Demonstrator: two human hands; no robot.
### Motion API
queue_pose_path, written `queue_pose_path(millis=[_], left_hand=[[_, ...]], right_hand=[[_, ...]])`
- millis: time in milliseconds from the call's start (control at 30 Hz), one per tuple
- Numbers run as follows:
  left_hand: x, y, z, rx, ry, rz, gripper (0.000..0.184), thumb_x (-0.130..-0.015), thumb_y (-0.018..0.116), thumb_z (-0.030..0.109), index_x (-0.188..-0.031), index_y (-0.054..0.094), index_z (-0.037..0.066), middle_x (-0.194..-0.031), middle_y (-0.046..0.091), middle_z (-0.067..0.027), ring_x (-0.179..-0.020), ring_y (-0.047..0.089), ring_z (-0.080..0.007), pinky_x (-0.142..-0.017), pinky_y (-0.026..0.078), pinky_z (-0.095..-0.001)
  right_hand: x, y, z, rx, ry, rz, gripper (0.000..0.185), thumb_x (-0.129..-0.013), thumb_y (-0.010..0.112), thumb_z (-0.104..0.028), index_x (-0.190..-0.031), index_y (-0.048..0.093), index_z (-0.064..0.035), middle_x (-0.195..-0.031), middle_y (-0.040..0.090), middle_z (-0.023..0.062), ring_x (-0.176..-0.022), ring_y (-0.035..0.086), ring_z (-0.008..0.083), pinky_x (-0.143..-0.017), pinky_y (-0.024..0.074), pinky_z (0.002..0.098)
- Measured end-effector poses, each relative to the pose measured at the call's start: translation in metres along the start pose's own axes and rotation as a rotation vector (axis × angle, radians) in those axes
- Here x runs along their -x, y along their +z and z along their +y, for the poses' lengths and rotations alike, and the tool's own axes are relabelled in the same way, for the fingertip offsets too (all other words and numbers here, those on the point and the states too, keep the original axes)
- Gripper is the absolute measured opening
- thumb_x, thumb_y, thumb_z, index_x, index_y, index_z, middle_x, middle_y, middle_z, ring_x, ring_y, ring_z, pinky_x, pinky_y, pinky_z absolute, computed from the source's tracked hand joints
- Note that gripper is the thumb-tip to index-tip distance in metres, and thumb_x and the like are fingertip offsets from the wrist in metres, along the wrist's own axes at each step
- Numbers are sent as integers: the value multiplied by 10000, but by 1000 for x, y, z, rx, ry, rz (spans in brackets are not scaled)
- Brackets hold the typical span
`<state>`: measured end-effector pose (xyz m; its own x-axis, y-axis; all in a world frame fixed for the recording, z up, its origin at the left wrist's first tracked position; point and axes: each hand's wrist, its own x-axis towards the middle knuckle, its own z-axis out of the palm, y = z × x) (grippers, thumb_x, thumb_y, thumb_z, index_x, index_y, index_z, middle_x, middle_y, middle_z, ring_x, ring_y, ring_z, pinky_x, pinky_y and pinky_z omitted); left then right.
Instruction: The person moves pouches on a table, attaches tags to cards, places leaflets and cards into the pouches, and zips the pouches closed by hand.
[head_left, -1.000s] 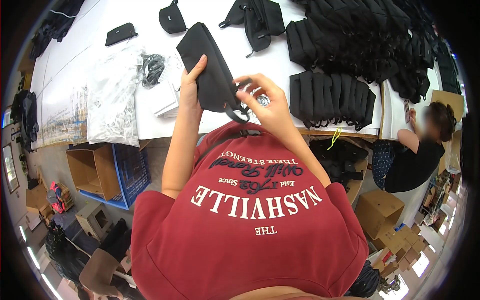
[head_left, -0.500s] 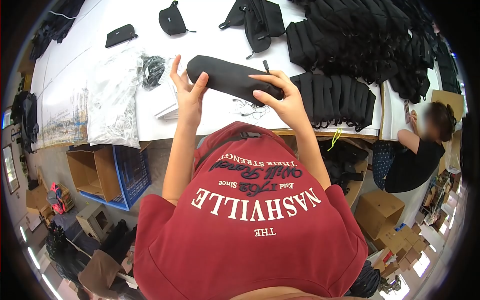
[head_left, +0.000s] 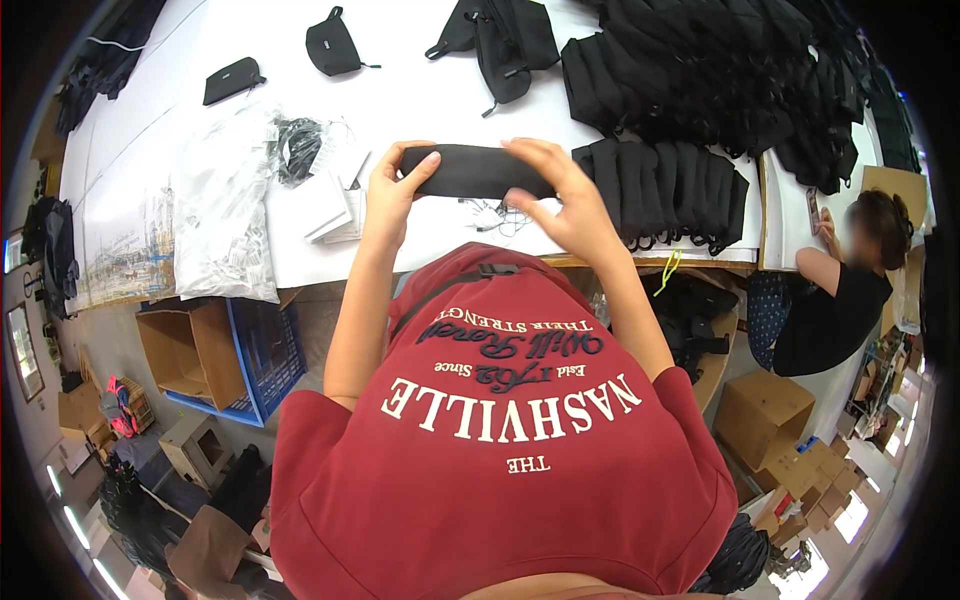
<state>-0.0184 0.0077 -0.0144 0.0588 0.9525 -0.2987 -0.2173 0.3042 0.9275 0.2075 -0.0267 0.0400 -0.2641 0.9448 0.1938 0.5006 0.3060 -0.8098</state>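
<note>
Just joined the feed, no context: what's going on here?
A person holds a black pouch over the table, left grip on one end, right grip at the other. More pouches are lined up to the right; a plastic bag lies to the left.

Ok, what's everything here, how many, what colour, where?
held pouch: one, black, in hands
loose pouches: several, black, table's far side
pouch pile: many, black, table's right
pouch row: several, black, near edge, right
plastic bag: one, clear, table's left
papers: several, white, left
table: one, white, ahead
crate: one, blue, below table
cardboard boxes: several, brown, both sides
other person: one, black top, right
shirt: one, red, on wearer
left hand: one, bare, on pouch
right hand: one, bare, on pouch
</note>
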Motion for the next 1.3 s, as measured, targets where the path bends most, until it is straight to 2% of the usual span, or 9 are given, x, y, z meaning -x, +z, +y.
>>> queue_pose_path(millis=[133,333,567,767,833,933,1033,1133,1300], left_hand=[[4,3,9,266,-215,-154,372,-819,712,159,-1153,581,58,-996,580,-72,-799,611,-128,-682,522,-232],[20,3,18,-305,-15,-313,273,-892,624,209,-1115,638,52,-696,584,6,-475,502,-43,-454,415,-187],[14,-2,13,-472,30,-125,320,-951,531,341,-1008,701,76,-798,651,-32,-408,372,-27,-373,293,-187],[2,-20,7,79,134,-60,490,-981,452,375,-1349,419,52,-1189,573,-158,-596,519,-54,-555,431,-179],[2,-9,-7,28,107,-208,587,-963,456,440,-1368,375,24,-1296,500,-169,-1033,566,-164,-871,455,-291],[6,13,-23,205,7,-446,715,-901,480,555,-1370,384,23,-1371,460,-144,-1216,477,-236,-999,369,-411],[11,22,-21,442,-129,-358,614,-894,505,541,-1203,525,11,-1177,580,-137,-1104,552,-253,-954,428,-445],[-2,15,-23,763,-239,-153,475,-894,555,483,-1031,565,28,-911,617,-104,-820,638,-241,-740,547,-383],[9,23,4,606,-215,-70,403,-904,582,425,-1027,582,42,-870,642,-79,-736,653,-164,-650,559,-294]], right_hand=[[3,-7,12,38,-47,-9,409,-764,717,-187,-1163,629,-170,-1095,618,91,-1044,583,281,-901,465,367],[5,-15,28,-186,69,11,226,-846,660,-200,-1017,693,-57,-1071,662,70,-970,633,211,-849,468,295],[-1,-6,57,-487,403,-85,350,-886,639,-297,-1005,674,30,-939,687,77,-824,622,114,-755,470,239],[-5,18,51,-1236,871,158,430,-949,535,-350,-1113,596,44,-945,671,96,-672,617,103,-579,487,201],[-1,28,49,-1309,836,-114,454,-979,438,-399,-1149,560,4,-956,657,129,-554,536,102,-445,427,217],[1,42,19,-1349,1012,-134,435,-957,467,-442,-1057,594,-37,-818,661,95,-542,596,148,-474,466,224],[9,47,17,-1378,923,-348,354,-949,515,-385,-1079,551,-58,-823,646,90,-593,620,162,-507,482,245],[9,48,18,-702,541,-10,305,-947,536,-303,-1110,517,-46,-850,641,85,-640,617,139,-518,468,230],[12,0,-31,-285,72,15,176,-822,674,-130,-979,623,-70,-826,630,44,-614,587,112,-535,443,232]])
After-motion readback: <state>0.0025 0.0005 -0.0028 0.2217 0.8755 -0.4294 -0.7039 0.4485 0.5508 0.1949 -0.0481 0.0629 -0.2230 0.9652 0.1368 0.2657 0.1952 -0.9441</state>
